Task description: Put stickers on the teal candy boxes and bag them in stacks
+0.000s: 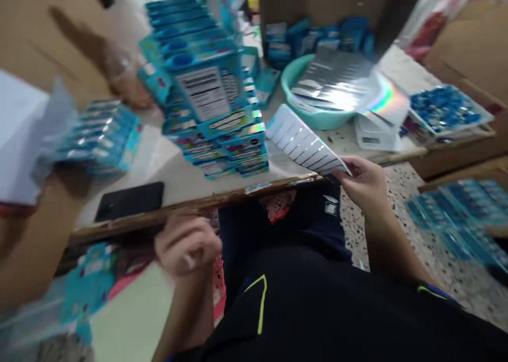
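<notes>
My right hand [367, 187] pinches the corner of a white sheet of stickers [304, 145] between thumb and fingers. The sheet slants up over the table's front edge, its rows marked by dark lines. My left hand [188, 245] is in front of the table edge, blurred, with its fingers curled in. Whether a small thing sits in those fingers cannot be made out. Behind the sheet, to its left, rises a tall stack of blue printed boxes [214, 121]. A white label with printed lines [206, 92] shows on the front of an upper box.
A black phone [130, 200] lies near the table's front edge. A turquoise basin [317, 119] holds silvery sheets. To its right is a tray of small blue pieces [446, 108]. More blue packs [99, 134] sit at the left, others [460, 214] low at the right. Cardboard boxes flank the table.
</notes>
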`<state>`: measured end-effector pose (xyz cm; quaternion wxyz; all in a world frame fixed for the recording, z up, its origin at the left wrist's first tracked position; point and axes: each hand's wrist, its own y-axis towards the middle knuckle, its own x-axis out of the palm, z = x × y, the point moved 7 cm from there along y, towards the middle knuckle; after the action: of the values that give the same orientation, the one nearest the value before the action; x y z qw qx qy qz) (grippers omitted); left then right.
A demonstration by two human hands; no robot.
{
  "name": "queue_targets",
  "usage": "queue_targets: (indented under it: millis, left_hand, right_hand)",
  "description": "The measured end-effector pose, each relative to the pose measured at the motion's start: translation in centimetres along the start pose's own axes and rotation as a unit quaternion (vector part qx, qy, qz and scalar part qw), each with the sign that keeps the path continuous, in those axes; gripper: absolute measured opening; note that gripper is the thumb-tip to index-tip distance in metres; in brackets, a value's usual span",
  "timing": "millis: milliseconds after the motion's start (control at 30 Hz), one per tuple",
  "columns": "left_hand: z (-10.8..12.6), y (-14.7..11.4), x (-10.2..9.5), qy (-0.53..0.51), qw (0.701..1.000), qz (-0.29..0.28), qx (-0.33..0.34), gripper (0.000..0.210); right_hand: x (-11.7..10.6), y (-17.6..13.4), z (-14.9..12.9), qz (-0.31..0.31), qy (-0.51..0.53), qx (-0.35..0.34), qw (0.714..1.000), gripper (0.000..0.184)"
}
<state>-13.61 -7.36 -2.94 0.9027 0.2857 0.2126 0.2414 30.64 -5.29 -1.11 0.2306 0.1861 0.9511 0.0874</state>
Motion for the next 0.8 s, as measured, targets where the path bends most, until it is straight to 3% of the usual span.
queue_targets:
  millis: [33,67,100,167,267,400,567,667,800]
  left_hand:
    - [4.4,-0.2,2.9,-0.042,0.982,-0.069,0.172,0.031]
    - [8.6,-1.2,5.7,-0.069,0.932,-0.142,0.326,0.04]
    - [12.0,-2.1,8.2,-0.066,0.886,-0.19,0.417,0.048]
    - [17.3,-2.5,12.4,-0.056,0.842,-0.208,0.494,0.05]
    - [22.7,-1.9,18.7,-0.048,0.813,-0.305,0.495,0.05]
    - [24.8,-2.3,25.4,-0.039,0.734,-0.485,0.474,0.043]
    - [24.1,-2.2,29.4,-0.026,0.706,-0.571,0.419,0.028]
    - [24.5,-2.5,30.2,-0.064,0.72,-0.552,0.415,0.032]
    - [24.9,-3.2,30.6,-0.113,0.747,-0.467,0.46,0.031]
  right_hand:
    - [-1.5,-0.5,-0.8,0.022,-0.016,-0.012,1.0,0.023]
    - [-2.9,-1.1,-1.6,0.04,-0.036,-0.023,0.998,0.018]
    - [-4.2,-1.8,-2.2,0.05,-0.057,-0.034,0.997,0.015]
    - [-6.3,-3.3,-3.1,0.058,-0.075,-0.044,0.995,0.013]
    - [-7.9,-5.1,-3.5,0.05,-0.024,-0.024,0.998,0.022]
    - [-8.7,-6.4,-2.8,0.095,0.118,0.021,0.988,0.038]
    - [-8.3,-6.7,-0.4,0.165,0.181,0.101,0.964,0.018]
    - [-7.8,-6.4,0.5,0.216,0.179,0.133,0.951,0.02]
    - [-6.8,-5.3,0.6,0.227,0.203,0.134,0.943,0.024]
